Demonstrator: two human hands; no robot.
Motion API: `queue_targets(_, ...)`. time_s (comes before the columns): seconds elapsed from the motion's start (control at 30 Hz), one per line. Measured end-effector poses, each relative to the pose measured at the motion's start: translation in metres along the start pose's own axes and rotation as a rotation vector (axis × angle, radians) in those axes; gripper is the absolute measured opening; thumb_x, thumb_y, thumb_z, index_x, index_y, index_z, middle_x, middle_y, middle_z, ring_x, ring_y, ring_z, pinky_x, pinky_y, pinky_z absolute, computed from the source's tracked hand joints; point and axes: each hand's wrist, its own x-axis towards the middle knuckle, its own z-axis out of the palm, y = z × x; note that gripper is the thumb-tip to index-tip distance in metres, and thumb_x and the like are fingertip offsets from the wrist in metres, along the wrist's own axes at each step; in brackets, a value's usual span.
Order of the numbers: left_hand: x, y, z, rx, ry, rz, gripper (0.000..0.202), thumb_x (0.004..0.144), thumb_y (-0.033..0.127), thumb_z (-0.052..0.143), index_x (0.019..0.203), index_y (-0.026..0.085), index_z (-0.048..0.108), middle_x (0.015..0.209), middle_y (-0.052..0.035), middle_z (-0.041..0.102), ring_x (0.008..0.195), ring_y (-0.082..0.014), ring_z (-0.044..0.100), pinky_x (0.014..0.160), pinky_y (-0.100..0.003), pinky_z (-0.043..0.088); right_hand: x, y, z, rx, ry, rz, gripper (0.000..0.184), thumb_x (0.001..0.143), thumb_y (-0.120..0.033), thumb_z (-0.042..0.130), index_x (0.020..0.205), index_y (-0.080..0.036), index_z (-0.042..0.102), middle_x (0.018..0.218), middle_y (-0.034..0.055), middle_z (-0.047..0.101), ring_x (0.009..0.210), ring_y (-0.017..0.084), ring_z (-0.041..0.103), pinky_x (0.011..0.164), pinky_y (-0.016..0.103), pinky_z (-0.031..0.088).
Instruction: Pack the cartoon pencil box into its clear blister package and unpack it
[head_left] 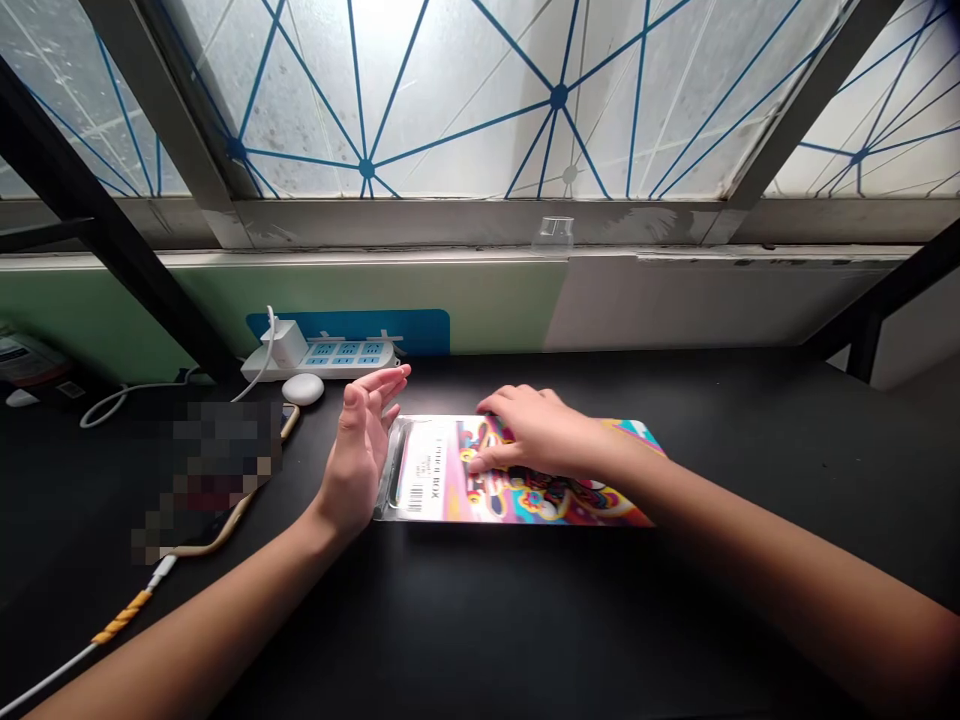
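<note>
On the black tabletop lies a flat, brightly patterned package (427,470) with a white label, a barcode and printed letters that partly read "BOX". Its left end is clear, shiny plastic. My left hand (360,440) stands on edge at that end, fingers stretched out and thumb raised, holding nothing. It is beside the plastic edge; whether it touches cannot be made out. My right hand (536,430) rests palm down over the package's upper middle, fingers and thumb spread on the printed surface. That hand and forearm hide part of the pattern.
Behind my left hand are a white power strip (352,355) with a plugged-in charger (287,343) and a white oval object (303,389). A blurred-out device with a tan edge (225,530) and a yellow-wrapped cable (124,617) lies left. Black metal posts (127,260) flank the window.
</note>
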Motion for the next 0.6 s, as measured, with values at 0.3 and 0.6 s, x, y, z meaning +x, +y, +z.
queue_targets(0.3,0.004,-0.002,-0.005,0.007,0.075,-0.143,0.023,0.094,0.030,0.051,0.115,0.023,0.058,0.139,-0.0101,0.063,0.139,-0.0263,0.049,0.116,-0.049,0.034,0.001,-0.012,-0.004,-0.101,0.147,-0.109,0.066,0.086,-0.070,0.062,0.132,-0.023,0.060,0.135,0.0157,0.064,0.123,0.038,0.058,0.107,0.055,0.036)
queue_targets(0.6,0.012,-0.004,-0.004,0.006,0.127,-0.445,0.043,0.077,0.007,0.054,0.117,0.023,0.057,0.129,-0.0119,0.068,0.104,-0.0239,0.071,0.071,-0.032,0.059,-0.045,0.069,0.000,0.209,0.141,0.126,0.048,0.094,-0.067,0.049,0.105,-0.024,0.069,0.110,0.0085,0.073,0.096,0.027,0.067,0.076,0.036,0.050)
